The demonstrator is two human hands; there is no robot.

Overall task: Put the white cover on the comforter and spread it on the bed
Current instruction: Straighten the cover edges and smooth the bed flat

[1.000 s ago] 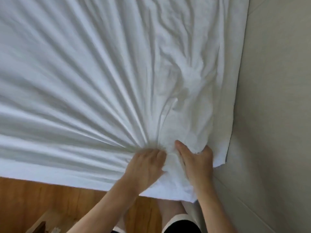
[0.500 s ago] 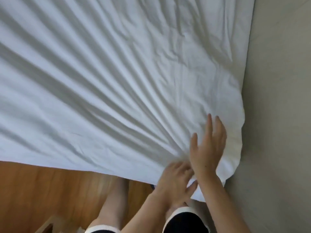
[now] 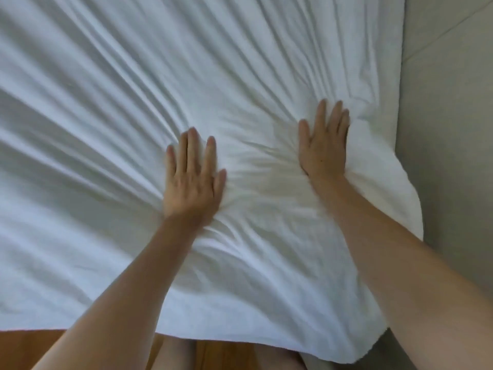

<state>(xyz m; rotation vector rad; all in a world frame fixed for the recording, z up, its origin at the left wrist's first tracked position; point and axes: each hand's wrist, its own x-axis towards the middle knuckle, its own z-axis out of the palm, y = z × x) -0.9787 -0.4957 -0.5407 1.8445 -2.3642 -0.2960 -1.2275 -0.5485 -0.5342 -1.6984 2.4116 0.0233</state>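
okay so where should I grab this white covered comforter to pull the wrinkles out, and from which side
Probably at the near right corner of the white covered comforter, coming from the foot edge where you stand. The creases fan out from that corner area, so pulling there should tension them. It overhangs by the beige wall, leaving a free edge to pinch. Both the left hand and right hand lie flat, gripping nothing.
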